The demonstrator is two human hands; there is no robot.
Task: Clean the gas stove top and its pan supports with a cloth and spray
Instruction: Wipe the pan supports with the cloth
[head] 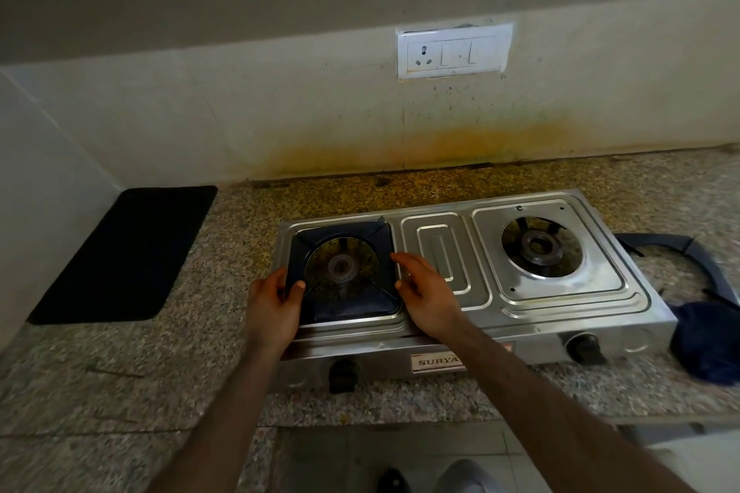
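A steel two-burner gas stove [440,260] stands on the granite counter. A dark blue pan support [352,308] sits over the left burner. My left hand [276,300] grips its left edge, thumb on top. My right hand [424,288] touches its right edge with fingers spread along the rim. The right burner [540,246] is bare. A second pan support [688,252] lies on the counter to the right of the stove. A dark blue cloth [708,344] is bunched beside the stove's right front corner. No spray bottle is in view.
A black mat [128,252] lies on the counter [160,352] at the left. The stained wall with a switch plate [454,50] rises behind the stove. Two black knobs [342,374] face the counter's front edge. Floor shows below.
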